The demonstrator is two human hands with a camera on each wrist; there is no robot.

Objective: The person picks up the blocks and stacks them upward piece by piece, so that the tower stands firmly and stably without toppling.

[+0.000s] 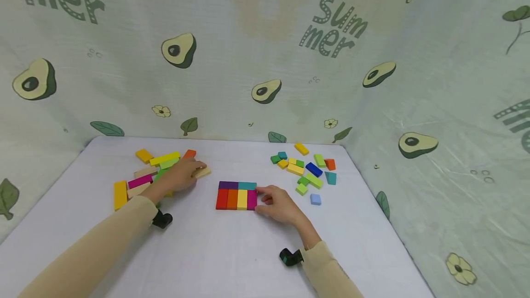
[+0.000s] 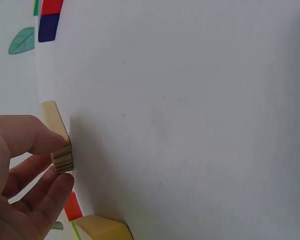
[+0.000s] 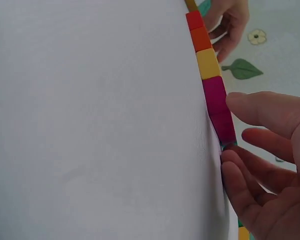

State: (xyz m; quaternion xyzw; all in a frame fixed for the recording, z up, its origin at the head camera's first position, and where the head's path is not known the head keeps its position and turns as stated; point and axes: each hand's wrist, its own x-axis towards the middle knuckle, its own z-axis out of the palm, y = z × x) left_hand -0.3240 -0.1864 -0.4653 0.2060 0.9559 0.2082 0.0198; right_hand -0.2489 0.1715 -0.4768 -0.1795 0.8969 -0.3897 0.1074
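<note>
In the head view, the left hand (image 1: pixel 180 176) pinches a plain wooden block (image 1: pixel 203 172) at the right edge of the left pile. The left wrist view shows that wooden block (image 2: pixel 54 120) between thumb and fingertips, its grained end facing the camera. Mid-table lies a flat rectangle of blocks: purple (image 1: pixel 228 185) and teal (image 1: pixel 247 186) along the far side, with red (image 1: pixel 221 199), orange (image 1: pixel 232 199), yellow (image 1: pixel 242 199) and magenta (image 1: pixel 251 200) in front. At its right side the right hand (image 1: pixel 281 206) rests thumb and fingertips against the magenta and teal ends.
Left of the rectangle is a loose pile with an amber block (image 1: pixel 120 194), a long yellow block (image 1: pixel 164 158) and others, partly under the left forearm. Small blocks lie scattered at the back right, among them a dark blue block (image 1: pixel 313 169) and a light blue block (image 1: pixel 315 199).
</note>
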